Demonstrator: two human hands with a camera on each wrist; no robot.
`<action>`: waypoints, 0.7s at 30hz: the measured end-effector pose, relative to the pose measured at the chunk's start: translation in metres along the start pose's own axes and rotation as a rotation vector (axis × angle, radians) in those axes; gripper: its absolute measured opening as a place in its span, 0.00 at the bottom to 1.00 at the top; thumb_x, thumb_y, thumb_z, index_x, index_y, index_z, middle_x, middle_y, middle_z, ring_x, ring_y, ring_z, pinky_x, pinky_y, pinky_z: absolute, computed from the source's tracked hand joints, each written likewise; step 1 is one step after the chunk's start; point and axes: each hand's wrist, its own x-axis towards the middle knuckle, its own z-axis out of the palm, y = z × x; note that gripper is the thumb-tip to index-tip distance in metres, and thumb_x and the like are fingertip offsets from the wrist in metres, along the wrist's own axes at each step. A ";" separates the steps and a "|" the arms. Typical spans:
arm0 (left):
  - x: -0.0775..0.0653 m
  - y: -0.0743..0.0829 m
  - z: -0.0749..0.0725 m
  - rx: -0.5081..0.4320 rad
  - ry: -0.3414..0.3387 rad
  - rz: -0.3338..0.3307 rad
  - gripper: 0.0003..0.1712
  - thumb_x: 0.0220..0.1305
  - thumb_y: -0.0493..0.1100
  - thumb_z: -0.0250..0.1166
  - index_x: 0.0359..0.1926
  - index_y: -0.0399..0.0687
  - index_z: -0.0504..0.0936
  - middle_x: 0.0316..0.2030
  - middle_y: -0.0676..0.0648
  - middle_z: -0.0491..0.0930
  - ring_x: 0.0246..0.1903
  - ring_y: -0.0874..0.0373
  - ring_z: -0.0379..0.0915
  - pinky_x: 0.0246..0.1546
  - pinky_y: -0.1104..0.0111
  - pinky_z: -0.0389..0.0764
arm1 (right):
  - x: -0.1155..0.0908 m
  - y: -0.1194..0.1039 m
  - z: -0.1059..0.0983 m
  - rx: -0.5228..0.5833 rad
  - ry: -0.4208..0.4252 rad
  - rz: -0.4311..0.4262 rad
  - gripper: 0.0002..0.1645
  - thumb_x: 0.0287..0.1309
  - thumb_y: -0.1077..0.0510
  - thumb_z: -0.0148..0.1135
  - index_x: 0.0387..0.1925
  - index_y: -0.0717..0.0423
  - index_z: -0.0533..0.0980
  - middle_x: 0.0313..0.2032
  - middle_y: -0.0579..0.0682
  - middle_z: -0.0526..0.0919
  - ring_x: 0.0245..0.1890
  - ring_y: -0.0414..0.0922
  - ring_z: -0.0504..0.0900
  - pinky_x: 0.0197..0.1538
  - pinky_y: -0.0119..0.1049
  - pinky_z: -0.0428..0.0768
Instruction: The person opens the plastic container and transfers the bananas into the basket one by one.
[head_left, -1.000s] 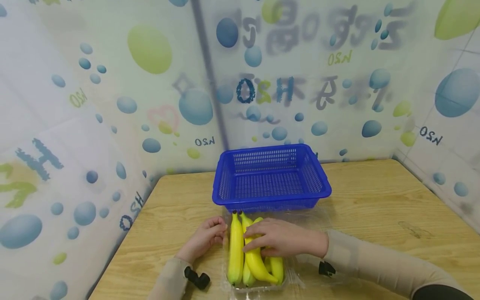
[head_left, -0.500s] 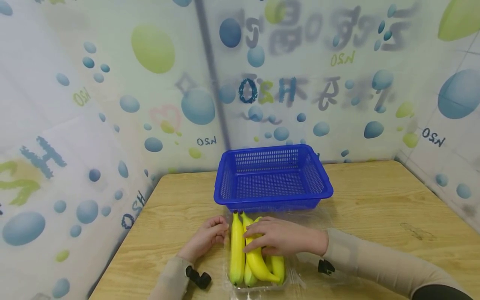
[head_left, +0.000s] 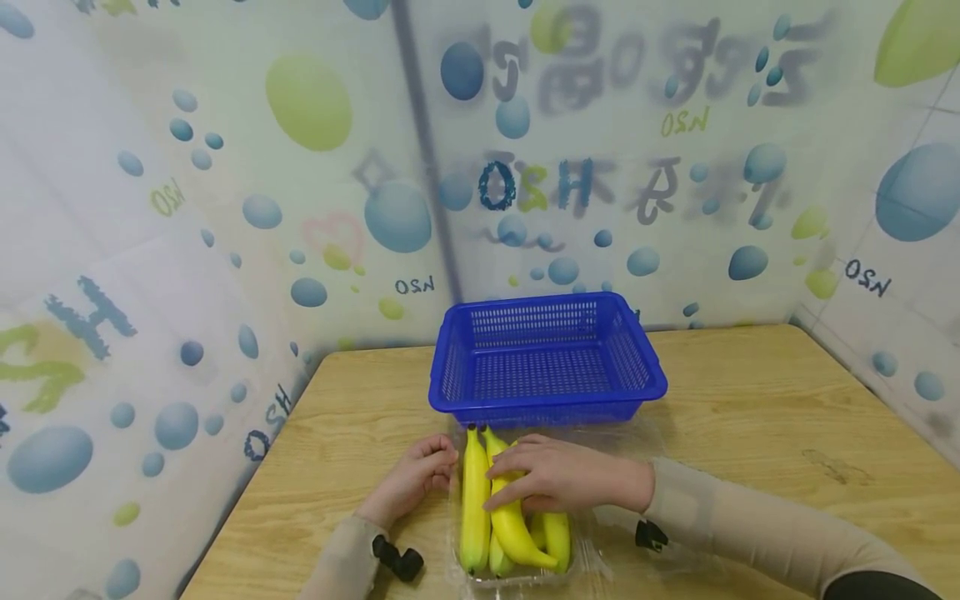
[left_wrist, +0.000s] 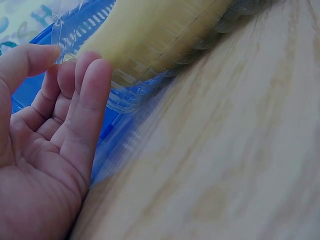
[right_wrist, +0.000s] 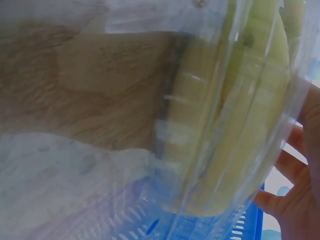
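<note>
Several yellow bananas lie lengthwise in a clear plastic box [head_left: 517, 578] in front of me. One straight banana [head_left: 474, 508] lies along the box's left side, and a curved banana [head_left: 517, 537] lies across the top of the others. From the right, my right hand [head_left: 561, 475] reaches over the box and grips the curved banana, fingers over its far side. My left hand [head_left: 414, 477] is at the box's left edge. In the left wrist view, its thumb and finger pinch the clear rim; the exact contact is hard to see.
A blue perforated basket [head_left: 536, 367] stands just behind the box, with nothing in it. The wooden table [head_left: 750, 383] meets patterned walls [head_left: 345, 208] at the back and sides. The box's transparent lid [head_left: 622, 437] lies spread to the right, beneath my right forearm.
</note>
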 end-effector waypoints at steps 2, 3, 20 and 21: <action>0.000 0.000 0.000 0.000 -0.002 0.003 0.08 0.69 0.33 0.52 0.33 0.48 0.71 0.26 0.52 0.72 0.24 0.63 0.75 0.29 0.71 0.79 | 0.000 0.001 0.001 -0.010 0.010 -0.012 0.30 0.57 0.60 0.67 0.61 0.39 0.74 0.58 0.49 0.76 0.60 0.42 0.72 0.61 0.39 0.69; 0.000 0.001 0.001 -0.001 -0.003 0.004 0.08 0.69 0.33 0.52 0.33 0.48 0.71 0.26 0.52 0.72 0.24 0.63 0.75 0.29 0.71 0.79 | 0.000 0.001 0.001 -0.007 0.012 -0.013 0.30 0.57 0.60 0.67 0.61 0.39 0.74 0.57 0.49 0.76 0.60 0.42 0.72 0.61 0.38 0.69; 0.000 0.000 0.000 0.001 0.004 -0.007 0.07 0.69 0.34 0.54 0.33 0.48 0.71 0.26 0.52 0.72 0.25 0.63 0.74 0.29 0.72 0.79 | 0.003 0.004 0.001 0.001 0.030 -0.017 0.30 0.59 0.62 0.63 0.62 0.39 0.73 0.58 0.49 0.76 0.59 0.42 0.72 0.62 0.37 0.69; 0.000 -0.001 -0.001 0.003 0.005 -0.007 0.07 0.68 0.34 0.54 0.33 0.48 0.71 0.26 0.52 0.72 0.25 0.63 0.74 0.29 0.72 0.79 | 0.003 0.004 0.001 0.006 0.032 -0.015 0.30 0.60 0.62 0.63 0.62 0.39 0.73 0.58 0.49 0.76 0.59 0.42 0.72 0.62 0.37 0.68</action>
